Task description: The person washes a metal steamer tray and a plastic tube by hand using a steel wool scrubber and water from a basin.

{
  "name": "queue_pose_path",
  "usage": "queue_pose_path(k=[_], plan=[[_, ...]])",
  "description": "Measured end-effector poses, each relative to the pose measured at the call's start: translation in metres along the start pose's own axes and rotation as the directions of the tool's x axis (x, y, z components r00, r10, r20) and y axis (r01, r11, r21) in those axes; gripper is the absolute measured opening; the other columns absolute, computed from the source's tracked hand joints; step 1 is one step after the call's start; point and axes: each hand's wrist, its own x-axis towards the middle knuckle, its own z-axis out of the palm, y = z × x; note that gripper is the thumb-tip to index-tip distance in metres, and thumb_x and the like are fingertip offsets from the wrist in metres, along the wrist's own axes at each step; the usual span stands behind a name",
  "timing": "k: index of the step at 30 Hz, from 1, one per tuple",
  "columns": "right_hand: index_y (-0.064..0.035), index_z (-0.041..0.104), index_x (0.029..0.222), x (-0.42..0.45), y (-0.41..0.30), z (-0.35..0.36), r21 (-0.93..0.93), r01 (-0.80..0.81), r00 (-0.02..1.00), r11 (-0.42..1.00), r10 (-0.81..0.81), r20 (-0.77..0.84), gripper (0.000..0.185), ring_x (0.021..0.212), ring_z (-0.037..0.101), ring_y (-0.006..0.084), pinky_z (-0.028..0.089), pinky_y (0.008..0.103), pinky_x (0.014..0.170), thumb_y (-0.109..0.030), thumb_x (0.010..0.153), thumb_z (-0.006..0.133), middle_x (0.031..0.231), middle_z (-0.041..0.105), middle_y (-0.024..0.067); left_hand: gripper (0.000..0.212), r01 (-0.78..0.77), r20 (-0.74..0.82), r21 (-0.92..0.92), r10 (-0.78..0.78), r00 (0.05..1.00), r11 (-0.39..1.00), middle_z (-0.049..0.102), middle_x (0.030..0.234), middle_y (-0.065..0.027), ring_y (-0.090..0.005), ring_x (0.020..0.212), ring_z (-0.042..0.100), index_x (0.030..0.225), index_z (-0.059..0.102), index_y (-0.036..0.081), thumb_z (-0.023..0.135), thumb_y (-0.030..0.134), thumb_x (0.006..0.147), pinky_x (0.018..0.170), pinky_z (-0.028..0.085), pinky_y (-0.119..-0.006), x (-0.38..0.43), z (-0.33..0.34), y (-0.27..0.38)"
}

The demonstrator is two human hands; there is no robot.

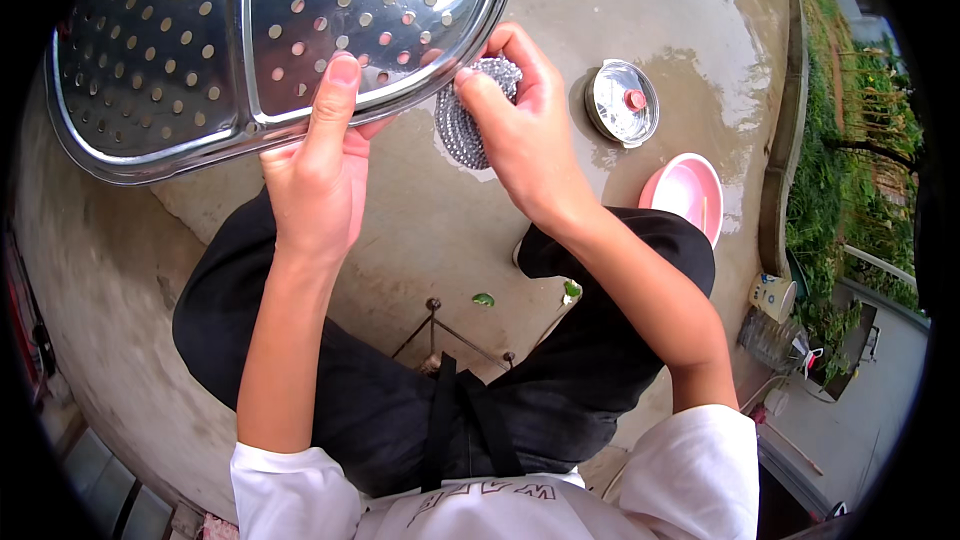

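Note:
A shiny perforated metal tray (240, 90), with rounded corners and raised ridges, is held up and tilted at the upper left. My left hand (322, 142) grips its near edge, the thumb on the top face and the fingers underneath. A steel wire scouring pad (465, 124) is pinched in my right hand (525, 120), just beside the tray's right-hand rim. Some fingers of that hand lie behind the rim, so whether the pad touches the metal cannot be told. The tray's far edge runs out of the picture.
On the wet concrete floor (420, 255) at right stand a lidded pot (624, 103) with a red knob and a pink basin (686, 191). Green leaf scraps (484, 300) lie between my legs. A low kerb (784, 120), a plastic bottle (772, 336) and a paper tub (772, 296) line the right side.

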Motion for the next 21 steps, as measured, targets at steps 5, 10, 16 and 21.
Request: queue_pose_path(k=[5,10,16,21], plan=[[-0.0032,0.051,0.083,0.004,-0.006,-0.004,-0.085,0.004,1.0,0.996,-0.006,-0.022,0.017,0.065,0.049,0.0032,0.041,0.0213,0.054,-0.013,0.083,0.065,0.073,0.054,-0.0017,0.023,0.029,-0.032,-0.003,-0.029,0.999,1.0,0.062,0.11,-0.0081,-0.0172,0.1,0.063,0.118,0.057,0.003,0.056,0.005,0.095,0.087,0.057,-0.038,-0.003,0.004,0.002],[-0.0035,0.051,0.085,0.009,-0.012,-0.009,-0.067,-0.05,0.998,0.997,0.048,-0.027,0.018,0.06,0.048,0.0023,0.04,0.0208,0.05,-0.012,0.083,0.066,0.071,0.055,-0.0022,0.029,0.026,0.005,0.063,-0.027,1.0,0.998,0.06,0.118,-0.0098,-0.0195,0.106,0.062,0.126,0.052,0.003,0.053,0.007,0.097,0.09,0.056,-0.038,-0.002,-0.002,0.002],[-0.0032,0.05,0.085,0.011,-0.004,-0.011,-0.079,0.004,0.999,0.997,-0.006,-0.035,0.018,0.063,0.049,0.003,0.041,0.021,0.052,-0.012,0.081,0.066,0.072,0.054,-0.0018,0.027,0.044,-0.04,0.055,-0.042,0.998,0.997,0.061,0.114,-0.0097,-0.019,0.102,0.063,0.123,0.054,0.003,0.055,0.007,0.096,0.088,0.057,-0.037,-0.002,0.0,0.003],[-0.0039,0.051,0.088,0.011,-0.009,-0.012,-0.059,0.014,1.0,0.998,-0.015,-0.017,0.02,0.066,0.049,0.0034,0.042,0.0215,0.055,-0.013,0.081,0.067,0.074,0.053,-0.0019,0.025,0.046,-0.043,0.052,-0.044,0.998,0.998,0.062,0.111,-0.0096,-0.0186,0.1,0.064,0.12,0.055,0.002,0.056,0.006,0.095,0.087,0.057,-0.038,0.0,-0.001,0.007]])
